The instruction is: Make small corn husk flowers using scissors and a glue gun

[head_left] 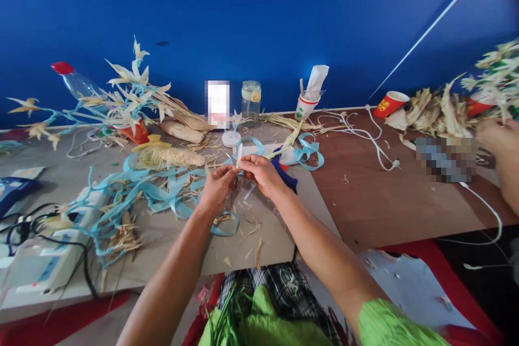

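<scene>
One narrow pale strip [239,152] is pinched at frame centre by left hand [221,181] and right hand [260,173], with cream-petalled, blue-stemmed flowers [132,75] assembled upper left and light-blue fabric ribbon [154,194] left loose.

I pinch a pale strip [239,152] between the fingertips of my left hand [219,185] and right hand [263,174], the two nearly touching above a scrap-strewn table [279,243]. Light-blue ribbon [160,197] tangles to my left, near a spray of husk flowers [132,78] rising by a red cup [138,132]. A lidded jar [251,109] stands near the blue wall [259,16]; at far right, another person's hand [495,138] reaches in beside dried husks [440,111].
</scene>
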Tool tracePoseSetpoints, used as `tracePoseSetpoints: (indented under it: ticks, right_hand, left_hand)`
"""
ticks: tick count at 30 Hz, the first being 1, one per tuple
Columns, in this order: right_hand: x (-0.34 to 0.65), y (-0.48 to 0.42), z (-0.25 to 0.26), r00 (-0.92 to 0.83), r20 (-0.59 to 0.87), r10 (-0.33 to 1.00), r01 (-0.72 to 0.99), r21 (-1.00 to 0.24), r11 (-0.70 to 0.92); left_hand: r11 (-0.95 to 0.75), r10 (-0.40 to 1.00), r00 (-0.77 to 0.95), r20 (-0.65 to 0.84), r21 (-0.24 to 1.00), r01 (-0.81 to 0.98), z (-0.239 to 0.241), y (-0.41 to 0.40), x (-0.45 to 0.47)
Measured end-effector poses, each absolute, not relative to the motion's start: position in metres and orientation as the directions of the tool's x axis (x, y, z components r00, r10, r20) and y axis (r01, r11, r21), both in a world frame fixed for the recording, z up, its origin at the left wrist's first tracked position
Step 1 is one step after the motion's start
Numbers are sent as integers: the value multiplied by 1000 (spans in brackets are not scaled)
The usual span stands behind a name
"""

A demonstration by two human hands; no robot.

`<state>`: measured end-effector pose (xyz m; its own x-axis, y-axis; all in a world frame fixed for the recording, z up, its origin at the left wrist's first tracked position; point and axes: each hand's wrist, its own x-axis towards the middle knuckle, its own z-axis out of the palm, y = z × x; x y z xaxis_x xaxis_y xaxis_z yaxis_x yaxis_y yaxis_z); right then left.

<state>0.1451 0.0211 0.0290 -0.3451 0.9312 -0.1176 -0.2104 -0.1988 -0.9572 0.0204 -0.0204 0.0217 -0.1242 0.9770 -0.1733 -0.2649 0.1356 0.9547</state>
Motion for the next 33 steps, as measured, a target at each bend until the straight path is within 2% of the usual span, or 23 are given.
tracePoseSetpoints:
  ticks: [3,5,13,19,24,33]
  right_hand:
    - [145,20,28,-304,-35,952,-105,-992,-70]
    - [145,19,28,-286,-14,958,-82,-996,-39]
    - [144,25,22,-215,-48,975,-267,-958,-106]
    - [145,30,21,-196,-77,978,-366,-919,-146]
    - [144,27,26,-201,-87,976,-385,-909,-161]
    - [144,21,33,-255,-108,961,-392,-897,-204]
  left_hand:
    - [135,976,-137,-167,967,-218,21,-21,21]
    - [123,975,-156,-158,970,-209,21,-21,22]
    - [78,980,-125,-152,883,-464,29,-24,25]
    - [146,983,-35,-183,874,-464,37,-26,21]
    - [101,994,17,-105,883,-459,35,-27,22]
    - [147,989,67,-131,868,-474,27,-23,22]
